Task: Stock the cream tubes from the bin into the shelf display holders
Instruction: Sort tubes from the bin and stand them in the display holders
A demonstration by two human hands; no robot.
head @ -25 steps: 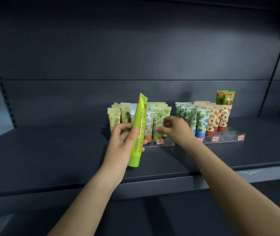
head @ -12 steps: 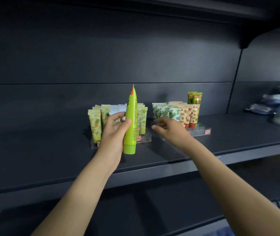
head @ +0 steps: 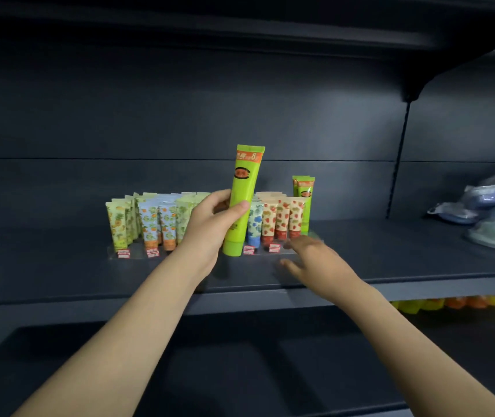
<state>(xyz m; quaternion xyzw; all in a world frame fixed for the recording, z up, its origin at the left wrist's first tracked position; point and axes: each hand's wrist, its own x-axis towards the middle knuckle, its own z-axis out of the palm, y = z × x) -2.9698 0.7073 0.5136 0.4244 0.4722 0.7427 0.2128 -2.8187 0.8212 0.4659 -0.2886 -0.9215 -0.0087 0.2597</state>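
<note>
My left hand [head: 210, 224] grips a tall bright green cream tube [head: 242, 200] upright, cap down, in front of the display. Behind it, several short patterned tubes stand in clear acrylic holders: a left holder [head: 138, 254] with pineapple and orange prints, a right holder [head: 288, 251] with blue and strawberry prints. Two green tubes [head: 304, 200] of the same kind stand at the right holder's back right. My right hand [head: 309, 260] hovers blurred over the shelf in front of the right holder, fingers spread, holding nothing. The bin is out of view.
The dark grey shelf [head: 59, 266] stretches bare to the left of the holders. Plastic-wrapped bluish packs [head: 489, 209] lie at the far right of the shelf. Yellow and orange items [head: 450, 302] show under the shelf's front edge at right.
My left hand has turned the green tube so its printed face shows. My right hand has let go of the small tubes and dropped toward the shelf front. The view swung left to right.
</note>
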